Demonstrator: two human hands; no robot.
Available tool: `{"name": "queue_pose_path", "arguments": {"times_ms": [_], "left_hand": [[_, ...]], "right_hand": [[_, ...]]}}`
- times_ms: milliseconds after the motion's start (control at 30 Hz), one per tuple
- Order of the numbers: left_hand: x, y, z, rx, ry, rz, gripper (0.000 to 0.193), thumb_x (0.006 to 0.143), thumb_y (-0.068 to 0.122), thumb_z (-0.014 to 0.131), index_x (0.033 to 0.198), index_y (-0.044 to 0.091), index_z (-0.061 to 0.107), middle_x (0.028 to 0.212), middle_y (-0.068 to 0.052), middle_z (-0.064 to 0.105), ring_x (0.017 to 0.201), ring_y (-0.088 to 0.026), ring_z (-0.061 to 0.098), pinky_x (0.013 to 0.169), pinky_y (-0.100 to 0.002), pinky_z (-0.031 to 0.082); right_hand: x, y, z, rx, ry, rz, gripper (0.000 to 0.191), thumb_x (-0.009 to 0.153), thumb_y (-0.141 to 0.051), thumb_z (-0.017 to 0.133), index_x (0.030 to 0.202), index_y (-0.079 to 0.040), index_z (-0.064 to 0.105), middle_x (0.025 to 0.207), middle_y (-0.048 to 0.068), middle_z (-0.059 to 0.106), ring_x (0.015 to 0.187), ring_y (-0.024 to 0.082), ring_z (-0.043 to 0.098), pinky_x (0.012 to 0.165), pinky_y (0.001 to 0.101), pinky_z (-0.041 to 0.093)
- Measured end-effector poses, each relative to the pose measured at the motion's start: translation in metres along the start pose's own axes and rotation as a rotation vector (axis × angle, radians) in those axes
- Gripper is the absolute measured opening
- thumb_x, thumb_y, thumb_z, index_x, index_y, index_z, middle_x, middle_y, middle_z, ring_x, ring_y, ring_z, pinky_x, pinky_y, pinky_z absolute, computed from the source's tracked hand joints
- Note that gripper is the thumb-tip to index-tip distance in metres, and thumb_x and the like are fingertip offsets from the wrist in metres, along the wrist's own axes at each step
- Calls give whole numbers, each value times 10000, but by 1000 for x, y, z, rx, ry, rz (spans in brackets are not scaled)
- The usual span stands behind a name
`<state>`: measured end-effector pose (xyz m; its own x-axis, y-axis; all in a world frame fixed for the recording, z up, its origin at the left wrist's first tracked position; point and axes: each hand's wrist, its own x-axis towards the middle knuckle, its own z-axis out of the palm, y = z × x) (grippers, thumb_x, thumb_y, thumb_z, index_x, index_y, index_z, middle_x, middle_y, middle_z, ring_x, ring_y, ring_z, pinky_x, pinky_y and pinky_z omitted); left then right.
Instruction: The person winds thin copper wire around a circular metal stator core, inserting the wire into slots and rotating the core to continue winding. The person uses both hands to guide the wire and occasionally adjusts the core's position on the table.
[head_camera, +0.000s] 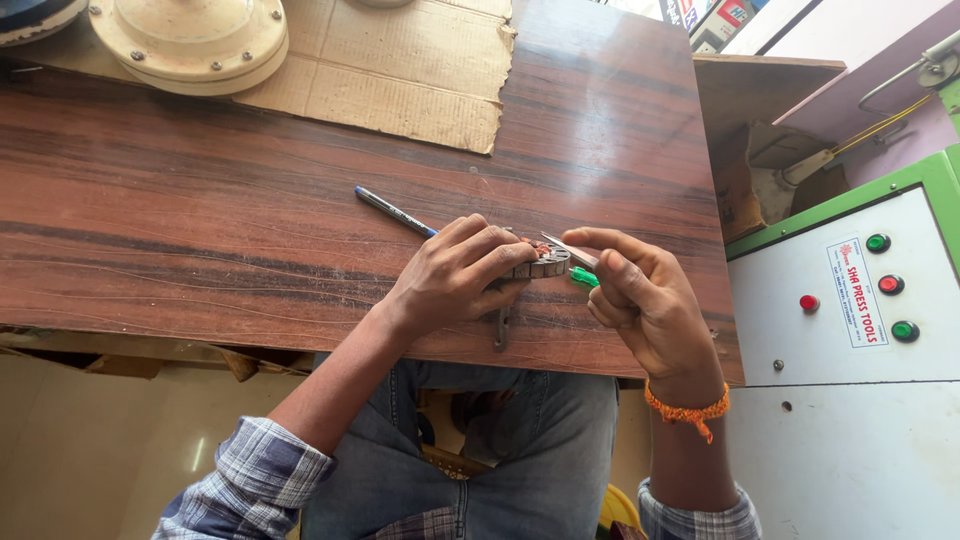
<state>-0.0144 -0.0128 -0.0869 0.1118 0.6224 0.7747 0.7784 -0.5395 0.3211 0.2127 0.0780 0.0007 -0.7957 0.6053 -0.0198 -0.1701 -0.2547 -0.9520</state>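
I see: left hand (455, 275) pressing small metal part (545, 263) on wooden table (200, 220); right hand (645, 300) holding green-handled tool (572, 262); pen (392, 211) nearby.

Around your left hand (455, 275), the wooden table (200, 230) lies bare to the left and ahead up to the cardboard sheet (400, 70). A blue pen (395, 212) lies just beyond that hand. To the right, your right hand (640, 300) sits close, and the white control cabinet (850, 350) blocks passage past the table edge.
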Motion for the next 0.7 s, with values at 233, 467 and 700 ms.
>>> {"name": "queue_pose_path", "arguments": {"times_ms": [233,467,700], "left_hand": [[21,28,-15,-92,-64,-279,377,921,365,758,1202,124,682,1060,-41,719,1021,-215,670,889,-411,562],[68,23,-21,-200,-273,-741,492,855,459,704,1220,130,680,927,-69,797,883,-237,762,824,-425,578],[63,-7,-20,-326,-297,-456,143,908,190,705,1016,140,784,948,-26,799,819,-182,775,737,-336,601]], "right_hand": [[21,-26,4,-206,-83,104,510,1051,-245,563,1425,101,553,648,-99,391,517,14,303,441,213,259],[22,-27,11,-296,-58,109,449,1033,-221,570,1390,52,590,677,-94,449,538,12,320,457,207,256],[4,-5,16,-574,110,-6,236,1016,-143,627,1149,1,758,763,-66,591,593,4,370,496,199,297]]}}
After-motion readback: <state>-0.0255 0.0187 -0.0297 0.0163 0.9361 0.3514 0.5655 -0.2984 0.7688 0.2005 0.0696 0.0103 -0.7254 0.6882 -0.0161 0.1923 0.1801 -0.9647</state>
